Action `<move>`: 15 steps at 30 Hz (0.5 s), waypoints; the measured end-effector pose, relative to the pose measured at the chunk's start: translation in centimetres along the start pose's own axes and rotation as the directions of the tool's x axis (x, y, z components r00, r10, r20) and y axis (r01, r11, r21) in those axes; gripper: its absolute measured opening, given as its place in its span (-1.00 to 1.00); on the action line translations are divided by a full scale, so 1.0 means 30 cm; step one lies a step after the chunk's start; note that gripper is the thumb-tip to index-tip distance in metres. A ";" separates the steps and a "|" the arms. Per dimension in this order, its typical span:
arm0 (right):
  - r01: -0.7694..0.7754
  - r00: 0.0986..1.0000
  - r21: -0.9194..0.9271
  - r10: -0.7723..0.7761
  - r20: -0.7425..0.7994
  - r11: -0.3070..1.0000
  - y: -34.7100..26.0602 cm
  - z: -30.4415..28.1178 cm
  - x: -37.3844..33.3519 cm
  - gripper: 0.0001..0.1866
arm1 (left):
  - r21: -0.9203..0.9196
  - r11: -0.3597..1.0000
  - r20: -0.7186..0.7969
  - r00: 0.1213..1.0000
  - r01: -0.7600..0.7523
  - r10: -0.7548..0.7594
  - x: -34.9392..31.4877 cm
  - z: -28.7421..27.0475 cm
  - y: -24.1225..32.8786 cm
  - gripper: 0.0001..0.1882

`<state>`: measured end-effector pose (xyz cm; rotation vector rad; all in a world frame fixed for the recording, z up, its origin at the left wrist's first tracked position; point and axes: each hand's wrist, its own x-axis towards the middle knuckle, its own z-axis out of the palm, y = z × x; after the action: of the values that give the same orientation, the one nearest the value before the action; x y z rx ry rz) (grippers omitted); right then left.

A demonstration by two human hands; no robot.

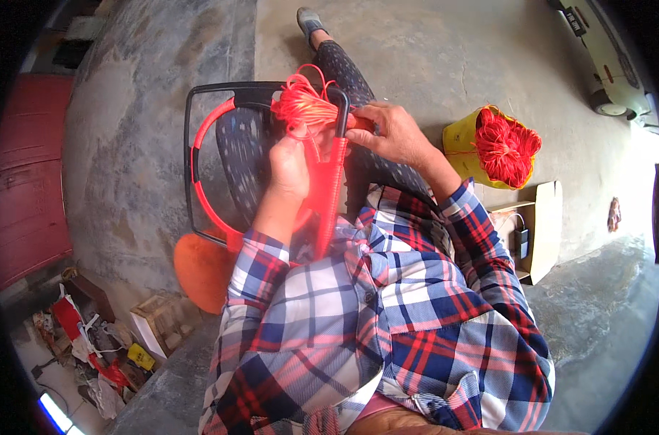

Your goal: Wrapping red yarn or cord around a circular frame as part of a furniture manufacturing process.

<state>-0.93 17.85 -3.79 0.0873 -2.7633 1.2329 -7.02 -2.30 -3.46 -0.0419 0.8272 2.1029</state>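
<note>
By the fingers of the right hand (398, 134), one red cord bundle (304, 105) was pinched at its end, at the upper right corner of one black frame (246, 86). The left hand (289, 167) was held just beneath; whether anything was gripped could not be told. Rightward, one yellow bucket (460, 138) was heaped with red cord (507, 148).

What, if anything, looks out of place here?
The heap of mixed scraps at lower left looks untidy, tumbled together beside a box. A small brown object lies alone on the floor at right; I can't tell what it is.
</note>
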 end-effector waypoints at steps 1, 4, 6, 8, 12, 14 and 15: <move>0.002 1.000 0.001 -0.002 0.004 1.000 0.001 0.006 -0.005 -0.65 | -0.002 1.000 -0.003 1.000 -0.003 0.003 0.002 -0.017 -0.004 -0.39; -0.266 0.953 0.433 0.304 -0.018 0.861 0.030 0.004 -0.041 -0.68 | -0.071 0.997 -0.063 0.998 0.015 -0.020 0.008 -0.085 -0.036 -0.49; -0.171 0.952 0.462 0.267 -0.150 0.870 0.039 -0.066 -0.085 -0.75 | -0.064 0.996 -0.057 0.997 0.057 -0.061 0.008 -0.099 -0.023 -0.53; -0.080 0.945 0.694 0.275 -0.175 0.715 0.019 -0.151 -0.141 -0.78 | -0.064 0.993 -0.051 0.994 0.098 -0.101 0.005 -0.107 -0.027 -0.56; 0.120 0.937 0.971 0.299 -0.180 0.208 0.016 -0.317 -0.329 -0.67 | 0.118 0.980 -0.187 0.973 0.161 -0.137 0.003 -0.054 -0.012 -0.68; 0.229 0.931 0.971 0.275 -0.238 0.065 0.042 -0.419 -0.409 -0.62 | 0.163 0.958 -0.189 0.960 0.238 -0.206 -0.002 -0.020 0.006 -0.70; 0.285 0.914 0.957 0.288 -0.287 0.050 0.053 -0.445 -0.417 -0.59 | 0.190 0.946 -0.197 0.954 0.261 -0.224 -0.008 -0.024 0.016 -0.73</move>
<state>12.39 28.93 2.29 -0.0722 -0.9477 2.5493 -7.39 -3.08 -3.68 -0.2046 1.0923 1.7860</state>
